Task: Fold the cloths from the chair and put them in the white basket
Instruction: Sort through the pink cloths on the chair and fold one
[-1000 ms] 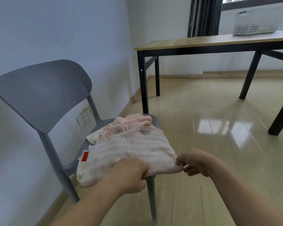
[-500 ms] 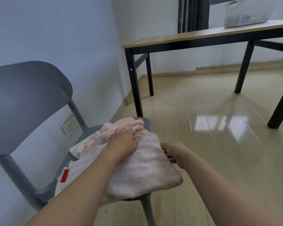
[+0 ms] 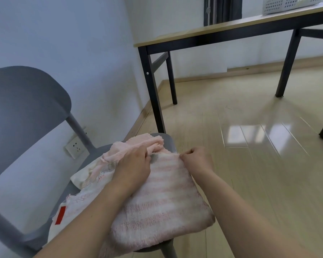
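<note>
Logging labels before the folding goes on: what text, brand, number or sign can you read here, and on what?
None can be read.
Red tag on the striped cloth: no lettering visible.
Wall socket: no markings legible.
White basket: no label visible.

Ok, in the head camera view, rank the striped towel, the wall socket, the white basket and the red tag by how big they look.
1. striped towel
2. white basket, cut off by the frame and far away, so really bigger
3. wall socket
4. red tag, close to the socket
</note>
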Demonstrator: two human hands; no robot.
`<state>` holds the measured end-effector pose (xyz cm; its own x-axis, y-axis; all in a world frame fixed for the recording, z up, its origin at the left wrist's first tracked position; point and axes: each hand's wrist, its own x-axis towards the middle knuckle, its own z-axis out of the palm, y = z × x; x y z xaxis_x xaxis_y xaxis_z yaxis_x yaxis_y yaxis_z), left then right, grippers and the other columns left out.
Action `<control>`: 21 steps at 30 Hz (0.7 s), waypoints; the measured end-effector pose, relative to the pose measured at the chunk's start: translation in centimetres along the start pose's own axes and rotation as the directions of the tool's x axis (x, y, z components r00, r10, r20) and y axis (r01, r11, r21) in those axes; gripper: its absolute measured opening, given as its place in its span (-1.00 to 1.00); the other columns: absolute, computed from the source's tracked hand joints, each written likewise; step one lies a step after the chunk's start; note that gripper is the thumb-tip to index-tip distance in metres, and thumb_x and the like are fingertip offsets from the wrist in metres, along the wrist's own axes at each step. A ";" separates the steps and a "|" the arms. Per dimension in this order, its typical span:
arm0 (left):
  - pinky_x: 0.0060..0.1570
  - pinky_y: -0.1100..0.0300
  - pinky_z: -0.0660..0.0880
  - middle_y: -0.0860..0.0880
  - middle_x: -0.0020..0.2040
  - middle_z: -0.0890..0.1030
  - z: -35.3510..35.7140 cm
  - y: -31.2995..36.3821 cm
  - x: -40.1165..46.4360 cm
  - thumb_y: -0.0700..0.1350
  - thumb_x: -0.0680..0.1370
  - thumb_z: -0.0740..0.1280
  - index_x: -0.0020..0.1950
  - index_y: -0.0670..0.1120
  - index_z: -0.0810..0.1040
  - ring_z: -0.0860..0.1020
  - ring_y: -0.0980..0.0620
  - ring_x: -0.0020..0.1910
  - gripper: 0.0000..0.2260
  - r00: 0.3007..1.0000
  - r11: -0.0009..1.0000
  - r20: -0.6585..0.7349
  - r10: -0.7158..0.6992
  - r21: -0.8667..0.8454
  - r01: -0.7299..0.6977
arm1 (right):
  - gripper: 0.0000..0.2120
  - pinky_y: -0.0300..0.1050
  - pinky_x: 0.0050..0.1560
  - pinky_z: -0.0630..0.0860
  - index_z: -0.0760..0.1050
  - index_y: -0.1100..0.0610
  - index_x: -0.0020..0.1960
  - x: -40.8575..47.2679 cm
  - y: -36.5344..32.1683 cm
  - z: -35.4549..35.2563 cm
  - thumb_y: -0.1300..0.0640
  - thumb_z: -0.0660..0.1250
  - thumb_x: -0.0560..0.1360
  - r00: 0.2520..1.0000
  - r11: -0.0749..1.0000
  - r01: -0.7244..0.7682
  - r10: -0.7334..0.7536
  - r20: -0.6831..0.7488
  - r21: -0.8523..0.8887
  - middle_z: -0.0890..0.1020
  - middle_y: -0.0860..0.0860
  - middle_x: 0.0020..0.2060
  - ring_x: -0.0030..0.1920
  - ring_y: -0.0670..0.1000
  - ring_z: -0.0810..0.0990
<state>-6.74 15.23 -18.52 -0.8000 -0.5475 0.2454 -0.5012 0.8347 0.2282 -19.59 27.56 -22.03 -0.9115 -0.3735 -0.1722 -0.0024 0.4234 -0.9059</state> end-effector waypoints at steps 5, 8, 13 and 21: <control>-0.31 0.22 0.34 0.04 -0.01 0.44 0.2 0.3 0.1 0.00 0.65 0.07 0.11 -0.02 0.37 0.41 0.08 -0.18 -0.84 0.998 0.976 -0.034 0.048 0.212 -0.039 | -0.90 -0.17 -0.26 0.37 0.53 0.10 -0.14 -0.5 0.0 1.0 0.11 0.28 0.51 1.000 0.999 0.006 -0.006 0.006 0.038 0.59 0.00 -0.17 -0.19 0.02 0.51; -0.22 0.18 0.40 0.03 0.04 0.45 -0.9 -0.3 -0.2 0.11 0.62 0.08 0.14 0.00 0.37 0.45 0.05 -0.13 -0.77 1.000 0.982 0.005 -0.003 0.186 0.003 | -0.85 -0.18 -0.15 0.38 0.53 0.11 0.04 -0.4 0.1 1.8 0.17 0.23 0.52 0.999 1.000 -0.028 0.028 0.044 0.009 0.60 0.06 0.03 -0.08 0.06 0.51; -0.23 0.16 0.39 0.07 -0.13 0.55 -4.7 -4.8 -2.6 0.23 0.53 0.18 -0.08 0.09 0.40 0.50 0.05 -0.17 -0.78 0.940 0.974 0.260 -0.221 0.104 0.200 | -0.75 -0.12 -0.17 0.40 0.45 0.08 0.16 0.1 0.1 1.5 0.18 0.17 0.50 0.993 0.997 -0.044 0.051 0.108 -0.068 0.51 0.17 0.06 0.00 0.18 0.50; 0.00 0.00 0.53 0.05 -0.10 0.57 -4.8 -9.7 -4.4 0.10 0.54 0.25 -0.07 0.05 0.48 0.56 -0.06 -0.09 -0.86 0.947 0.913 0.133 -0.291 -0.259 0.317 | -0.84 -0.18 -0.41 0.27 0.40 0.21 -0.26 -2.0 -1.1 0.6 0.20 0.29 0.47 0.968 0.990 -0.132 0.139 0.209 -0.046 0.44 0.09 -0.35 -0.38 0.05 0.40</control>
<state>3.19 9.28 -17.26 -0.6558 -0.7538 0.0409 -0.6255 0.5729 0.5297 -17.50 27.40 -20.92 -0.7966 -0.4757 -0.3731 0.0991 0.5062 -0.8567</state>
